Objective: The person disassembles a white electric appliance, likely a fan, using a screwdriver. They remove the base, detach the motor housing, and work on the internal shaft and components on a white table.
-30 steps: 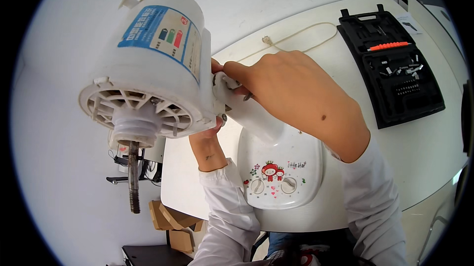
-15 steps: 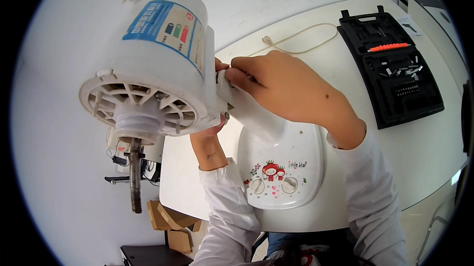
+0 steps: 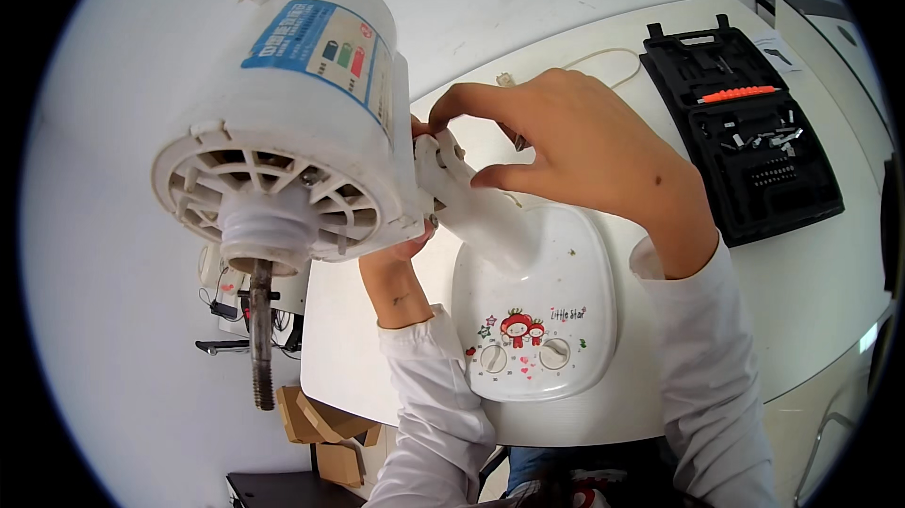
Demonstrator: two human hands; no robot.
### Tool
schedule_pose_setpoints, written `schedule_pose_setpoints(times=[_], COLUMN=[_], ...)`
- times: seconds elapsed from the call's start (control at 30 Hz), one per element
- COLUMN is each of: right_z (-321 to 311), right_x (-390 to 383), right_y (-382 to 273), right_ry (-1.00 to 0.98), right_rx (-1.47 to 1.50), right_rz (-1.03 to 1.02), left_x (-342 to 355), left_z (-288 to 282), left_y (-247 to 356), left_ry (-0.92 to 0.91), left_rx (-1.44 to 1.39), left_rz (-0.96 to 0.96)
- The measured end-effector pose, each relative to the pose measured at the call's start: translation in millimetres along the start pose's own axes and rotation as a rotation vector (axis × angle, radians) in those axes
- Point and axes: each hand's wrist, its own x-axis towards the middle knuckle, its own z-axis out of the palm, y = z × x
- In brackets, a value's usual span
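Left of the right hand [image 3: 589, 150], in the head view, the motor [image 3: 283, 103] sits atop the neck [image 3: 485, 221], long axis near upright, shaft [image 3: 262, 338] down. That hand's thumb and index stand wide apart; whether its curled fingers hold the small dark piece [image 3: 519, 141], I cannot tell. The left hand [image 3: 413, 246] is nearer, behind the motor's right edge, its closure hidden.
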Motion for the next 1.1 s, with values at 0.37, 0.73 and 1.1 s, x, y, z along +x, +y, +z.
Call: schedule_pose_setpoints(times=[0.37, 0.73, 1.1], right_z=[3.7, 22.8, 40.3], right_x=[-1.0, 4.7, 12.4], right_y=[0.2, 6.7, 7.8], right_ry=[0.093, 0.1, -0.046], right_rx=[-0.215, -0.089, 0.706], right_rz=[-0.046, 0.052, 0.479], left_x=[-7.3, 3.1, -2.7], left_z=[-12.8, -2.5, -8.1], left_y=[-20.4, -1.8, -2.9], left_ry=[0.035, 0.048, 0.068], left_rx=[0.074, 0.015, 0.053], left_rz=[0.011, 0.003, -0.087])
